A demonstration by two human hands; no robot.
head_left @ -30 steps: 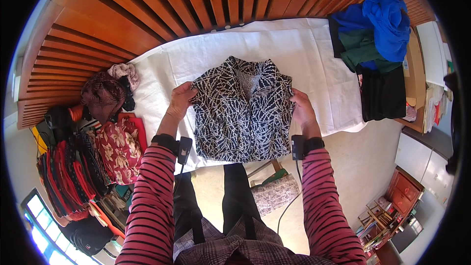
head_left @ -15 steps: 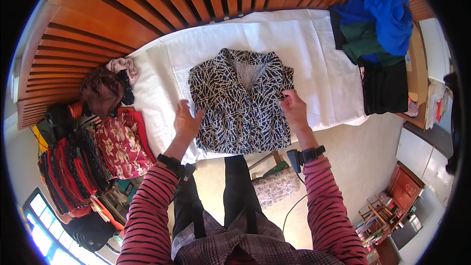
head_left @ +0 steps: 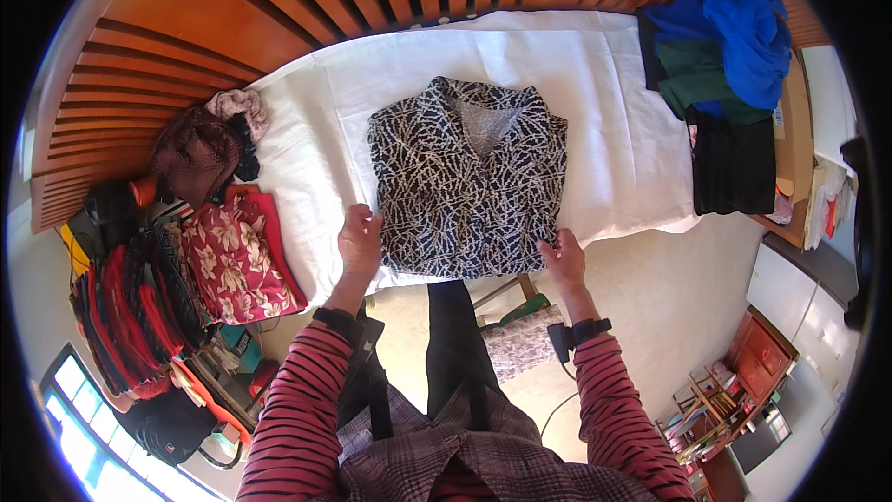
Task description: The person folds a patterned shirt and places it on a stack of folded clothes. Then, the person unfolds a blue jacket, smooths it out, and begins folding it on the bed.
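Note:
A folded collared blouse [head_left: 469, 188] with a dark and cream branching print lies flat on the white cloth, its collar pointing away from me and its neckline showing a pale inside. My left hand [head_left: 360, 244] is at the blouse's lower left side, thumb by the edge and fingers loosely bent and apart. At the lower right corner is my right hand [head_left: 564, 265]; its thumb rests over the fabric edge while the bent fingers stay apart from it. Neither hand visibly grips the fabric, and the undersides of the fingers are hidden.
The white cloth [head_left: 623, 144] covers a surface before a slatted wooden board [head_left: 190, 14]. A floral red garment [head_left: 228, 256], a brown bundle [head_left: 193, 156] and stacked clothes [head_left: 125, 325] lie left. Blue fabric [head_left: 751, 42] and a folded black garment [head_left: 734, 167] lie right.
My right hand has slid down from the blouse's right side to its lower right corner. The left hand's spread fingers have drawn in, slightly lower. The view has shifted a little.

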